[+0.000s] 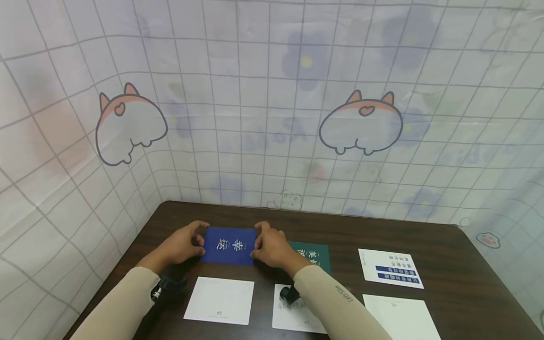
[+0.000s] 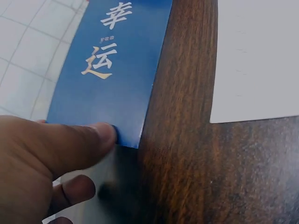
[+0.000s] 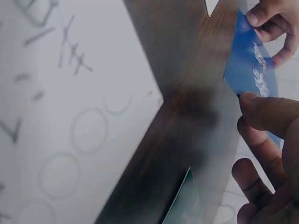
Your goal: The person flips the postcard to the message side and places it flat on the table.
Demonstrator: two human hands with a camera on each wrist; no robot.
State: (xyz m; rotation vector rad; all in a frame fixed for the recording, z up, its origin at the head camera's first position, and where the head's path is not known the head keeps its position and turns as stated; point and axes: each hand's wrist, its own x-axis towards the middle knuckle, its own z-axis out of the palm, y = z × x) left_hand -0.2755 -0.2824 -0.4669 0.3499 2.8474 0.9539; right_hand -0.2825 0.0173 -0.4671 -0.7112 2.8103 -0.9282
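Note:
Both hands hold a blue card (image 1: 228, 257) with white characters at the table's far left. My left hand (image 1: 182, 243) grips its left edge, the thumb lying on the printed face in the left wrist view. At the opposite edge my right hand (image 1: 272, 248) pinches the card between thumb and forefinger. In the right wrist view the blue card (image 3: 243, 60) stretches between the two hands, its other fingers curled loosely below the right-hand grip. A green card (image 1: 323, 257) lies beside the right hand, partly hidden by that forearm.
Nearer on the dark wooden table (image 1: 344, 236) lie a blank-looking white card (image 1: 219, 302) and a white card with handwriting (image 1: 282, 318), partly under the right sleeve. To the right are a white card with blue strips (image 1: 369, 264) and a plain white one (image 1: 401, 318). A patterned curtain (image 1: 255, 94) surrounds the table.

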